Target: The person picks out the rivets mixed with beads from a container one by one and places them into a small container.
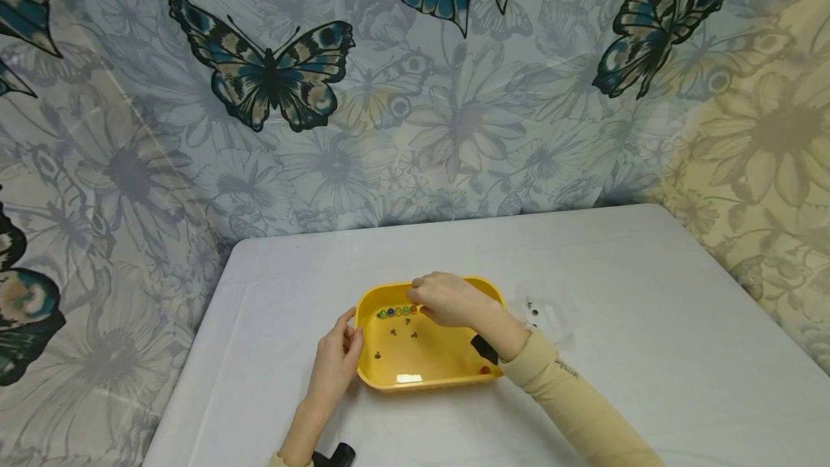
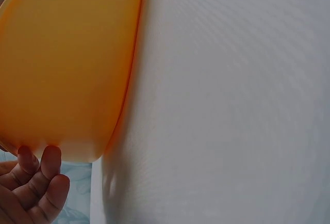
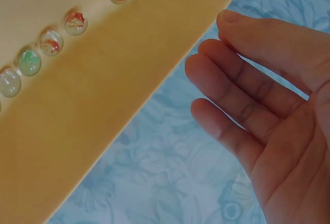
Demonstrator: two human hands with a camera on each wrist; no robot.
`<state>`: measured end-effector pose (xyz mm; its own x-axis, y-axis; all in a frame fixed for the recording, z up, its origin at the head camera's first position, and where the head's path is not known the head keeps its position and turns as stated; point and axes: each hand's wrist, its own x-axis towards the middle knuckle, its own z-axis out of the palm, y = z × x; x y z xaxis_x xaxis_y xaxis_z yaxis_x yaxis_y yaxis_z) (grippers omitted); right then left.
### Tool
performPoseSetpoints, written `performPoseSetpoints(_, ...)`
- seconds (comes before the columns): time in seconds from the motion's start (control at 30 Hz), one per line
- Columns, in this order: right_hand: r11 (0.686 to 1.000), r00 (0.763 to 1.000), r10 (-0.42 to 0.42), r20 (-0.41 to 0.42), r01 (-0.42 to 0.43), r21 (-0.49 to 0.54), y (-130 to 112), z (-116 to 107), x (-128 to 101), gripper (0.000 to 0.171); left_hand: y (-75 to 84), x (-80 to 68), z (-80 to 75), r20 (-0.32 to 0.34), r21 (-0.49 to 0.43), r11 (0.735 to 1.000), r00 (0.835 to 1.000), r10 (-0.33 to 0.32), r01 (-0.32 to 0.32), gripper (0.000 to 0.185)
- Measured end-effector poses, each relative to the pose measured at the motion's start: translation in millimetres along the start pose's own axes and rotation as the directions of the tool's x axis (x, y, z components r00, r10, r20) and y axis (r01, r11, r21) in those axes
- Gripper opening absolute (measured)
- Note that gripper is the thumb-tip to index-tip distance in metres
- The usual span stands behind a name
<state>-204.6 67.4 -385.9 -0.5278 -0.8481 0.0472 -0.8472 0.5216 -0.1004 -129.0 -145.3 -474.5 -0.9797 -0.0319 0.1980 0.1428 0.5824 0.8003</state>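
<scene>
A shallow yellow tray (image 1: 441,359) lies on the white table. Along its far side runs a row of glass marbles (image 1: 391,312) with coloured swirls. My left hand (image 1: 338,352) holds the tray's left end, its fingertips (image 2: 51,157) against the outer wall in the left wrist view. Over the far rim is my right hand (image 1: 454,299), covering part of the row. Its fingers (image 3: 221,74) are loosely extended beside the rim in the right wrist view, with no marble visible between them. There, a gap splits the marbles (image 3: 51,42) into two groups.
Several small dark pieces (image 1: 393,332) are scattered on the tray's floor. A reddish marble (image 1: 485,370) lies in its near right corner. Right of the tray is a transparent item (image 1: 547,319) with dark spots. A butterfly-patterned cloth (image 1: 389,164) hangs behind the table.
</scene>
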Motion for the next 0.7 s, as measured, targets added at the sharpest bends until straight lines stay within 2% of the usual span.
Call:
performPoseSetpoints(0.37,1.0,0.999,-0.009,0.047,0.009,-0.002,-1.3,5.3,7.4,0.004,0.6,0.1,-0.5,-0.002,0.004,1.0,1.0,0.009,-0.009,0.038)
performPoseSetpoints(0.7,0.999,0.998,-0.032,0.047,0.032,-0.009,-4.4,10.8,12.2,0.009,-0.4,0.8,-0.7,0.012,0.001,1.0,1.0,-0.003,0.003,0.038)
